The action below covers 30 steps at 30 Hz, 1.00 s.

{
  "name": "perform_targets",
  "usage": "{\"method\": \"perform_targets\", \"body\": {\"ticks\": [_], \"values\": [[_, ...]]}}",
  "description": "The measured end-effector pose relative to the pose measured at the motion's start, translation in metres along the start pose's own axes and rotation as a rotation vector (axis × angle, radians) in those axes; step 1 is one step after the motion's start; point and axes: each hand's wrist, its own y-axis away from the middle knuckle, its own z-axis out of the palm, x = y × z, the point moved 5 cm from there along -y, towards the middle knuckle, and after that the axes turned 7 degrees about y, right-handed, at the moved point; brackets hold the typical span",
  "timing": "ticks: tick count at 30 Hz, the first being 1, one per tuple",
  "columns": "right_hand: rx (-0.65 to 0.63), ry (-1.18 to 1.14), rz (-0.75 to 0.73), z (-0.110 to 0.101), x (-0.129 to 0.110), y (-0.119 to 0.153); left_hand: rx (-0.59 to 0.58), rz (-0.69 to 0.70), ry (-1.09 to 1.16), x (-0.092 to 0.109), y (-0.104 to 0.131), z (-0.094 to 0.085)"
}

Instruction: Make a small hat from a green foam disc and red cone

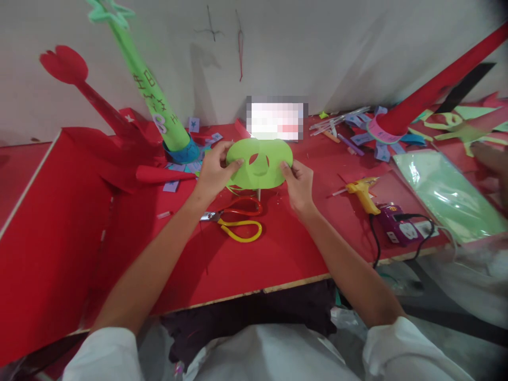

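Observation:
A lime-green paper cutout, rounded at both ends with a hole in its middle, is held up over the red table. My left hand pinches its left end between thumb and fingers. At the right end, my right hand grips it the same way. Through the hole a curved green flap shows, with red behind it. Just below the paper lie scissors with one red and one yellow handle, their blades pointing left toward my left forearm.
A green paper tower and a red paper cone are on the left, a red cone tower on the right. A yellow glue gun lies near a purple box and green sheets. Another person's hand shows at far right.

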Motion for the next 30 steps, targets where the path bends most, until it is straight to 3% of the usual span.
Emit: {"method": "perform_targets", "body": {"ticks": [3, 12, 19, 26, 30], "values": [[0.050, -0.037, -0.041, -0.002, -0.003, 0.001, -0.011, 0.005, -0.002, -0.002, -0.001, 0.000], [0.036, -0.001, -0.053, -0.001, -0.003, 0.001, 0.046, 0.062, -0.090, 0.011, 0.000, 0.000], [-0.028, -0.002, -0.018, 0.007, 0.004, 0.004, -0.092, 0.019, 0.041, 0.025, 0.010, 0.022], [-0.088, -0.016, -0.006, 0.012, 0.004, 0.006, -0.079, 0.231, -0.219, 0.042, 0.014, 0.022], [-0.190, -0.066, 0.000, 0.017, 0.002, 0.008, -0.131, 0.207, -0.251, 0.037, 0.013, 0.022]]}}
